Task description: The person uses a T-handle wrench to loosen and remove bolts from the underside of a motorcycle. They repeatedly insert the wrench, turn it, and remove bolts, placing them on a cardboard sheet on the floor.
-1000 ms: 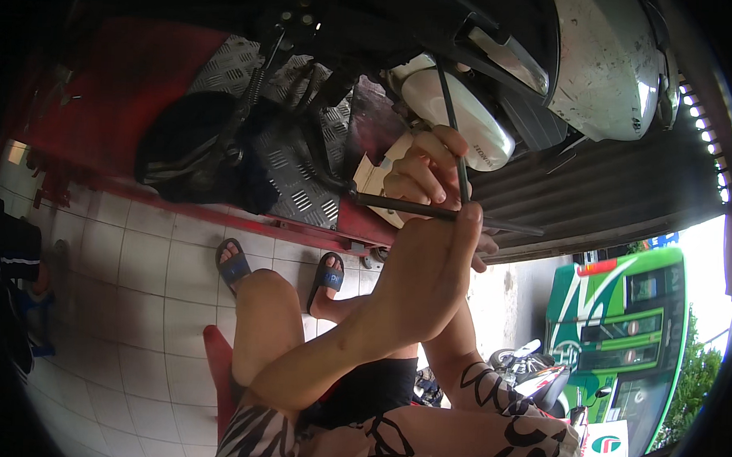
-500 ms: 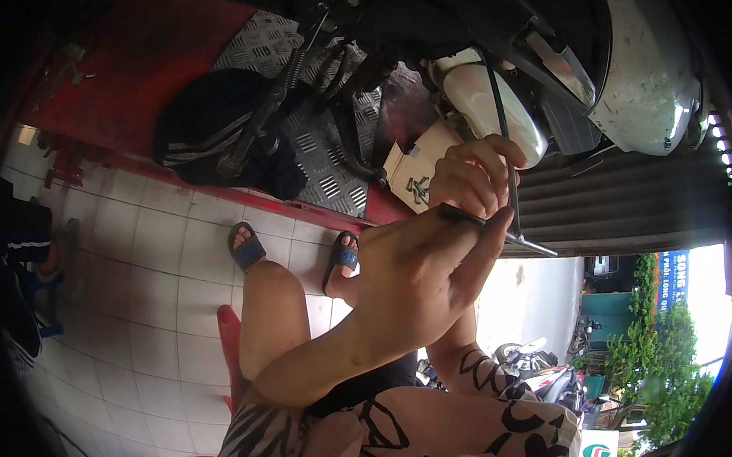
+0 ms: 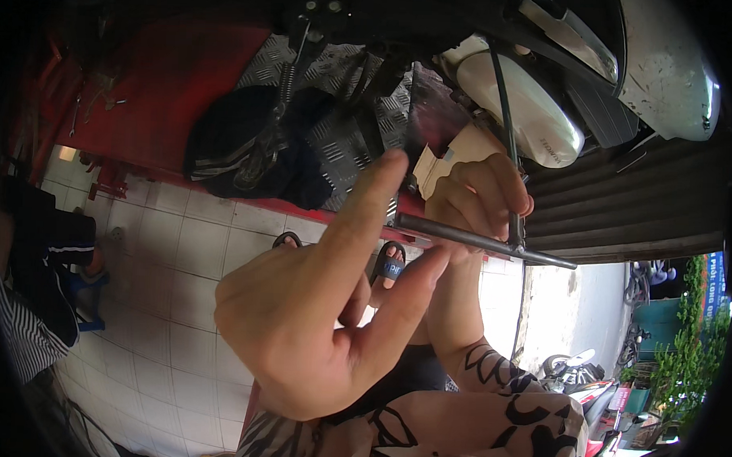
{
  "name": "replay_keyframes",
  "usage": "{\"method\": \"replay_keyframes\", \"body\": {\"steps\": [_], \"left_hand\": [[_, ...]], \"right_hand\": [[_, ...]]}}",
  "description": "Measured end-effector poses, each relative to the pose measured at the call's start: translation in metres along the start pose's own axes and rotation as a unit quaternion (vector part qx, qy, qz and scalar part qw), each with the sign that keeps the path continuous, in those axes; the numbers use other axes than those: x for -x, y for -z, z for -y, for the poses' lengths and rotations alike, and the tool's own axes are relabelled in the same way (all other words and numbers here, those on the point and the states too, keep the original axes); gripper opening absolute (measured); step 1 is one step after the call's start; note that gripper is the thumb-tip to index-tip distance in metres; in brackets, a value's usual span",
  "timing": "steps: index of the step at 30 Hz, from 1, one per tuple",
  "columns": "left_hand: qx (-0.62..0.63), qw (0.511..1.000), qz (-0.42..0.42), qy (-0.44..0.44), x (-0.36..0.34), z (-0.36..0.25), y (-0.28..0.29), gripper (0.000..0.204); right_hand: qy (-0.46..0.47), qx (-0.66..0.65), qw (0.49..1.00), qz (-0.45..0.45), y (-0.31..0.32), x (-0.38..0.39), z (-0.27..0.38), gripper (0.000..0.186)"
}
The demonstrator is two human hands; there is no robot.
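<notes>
In front of me is a T-handle wrench (image 3: 462, 236) with a dark crossbar. Its long shaft runs up to the underside of a motorbike, where the far end is hard to make out. My right hand (image 3: 481, 196) is closed round the wrench by the joint of shaft and crossbar. Left of it, my left hand (image 3: 298, 323) is open, index finger and thumb spread wide and the other fingers curled. The thumb tip lies close to the crossbar; whether it touches I cannot tell. A pale motorbike cover (image 3: 519, 109) sits behind the shaft.
A red work platform (image 3: 161, 84) with a patterned metal plate (image 3: 344, 159) lies beneath the motorbike. On it are dark cloth (image 3: 224, 131), cardboard (image 3: 453, 155) and a spanner (image 3: 75, 115). Another person's leg (image 3: 59, 234) is at the left, near a blue stool (image 3: 93, 299).
My left hand has drawn back leftward from the wrench, and its index finger and thumb have spread. The crossbar has turned and shows more of its length. My right hand stays on the wrench.
</notes>
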State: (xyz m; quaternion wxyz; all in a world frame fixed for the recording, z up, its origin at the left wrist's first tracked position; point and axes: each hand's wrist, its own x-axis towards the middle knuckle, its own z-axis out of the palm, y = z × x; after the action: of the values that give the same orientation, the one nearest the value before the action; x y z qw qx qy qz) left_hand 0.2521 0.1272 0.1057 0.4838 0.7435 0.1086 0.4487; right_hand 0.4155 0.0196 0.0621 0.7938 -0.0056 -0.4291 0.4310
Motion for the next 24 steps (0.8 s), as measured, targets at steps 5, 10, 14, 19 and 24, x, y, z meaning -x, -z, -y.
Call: {"method": "replay_keyframes", "body": {"steps": [5, 10, 14, 19, 24], "left_hand": [[-0.152, 0.940, 0.306, 0.008, 0.014, 0.000, -0.019, 0.045], [-0.051, 0.919, 0.381, -0.090, 0.019, -0.016, -0.038, 0.043], [-0.026, 0.959, 0.281, -0.031, 0.015, -0.033, -0.038, 0.043], [-0.138, 0.951, 0.275, 0.001, 0.023, -0.023, -0.039, 0.044], [-0.078, 0.909, 0.399, -0.087, 0.028, -0.018, -0.053, 0.052]], "right_hand": [[0.006, -0.016, 1.000, -0.011, 0.004, 0.006, -0.001, 0.020], [-0.014, 0.003, 0.999, -0.044, 0.014, 0.013, 0.007, 0.020], [0.003, -0.017, 0.999, -0.042, 0.017, 0.015, 0.013, 0.021], [0.038, -0.069, 0.996, -0.028, 0.013, 0.014, 0.018, 0.022], [0.029, -0.039, 0.997, -0.065, 0.018, 0.008, 0.011, 0.022]]}}
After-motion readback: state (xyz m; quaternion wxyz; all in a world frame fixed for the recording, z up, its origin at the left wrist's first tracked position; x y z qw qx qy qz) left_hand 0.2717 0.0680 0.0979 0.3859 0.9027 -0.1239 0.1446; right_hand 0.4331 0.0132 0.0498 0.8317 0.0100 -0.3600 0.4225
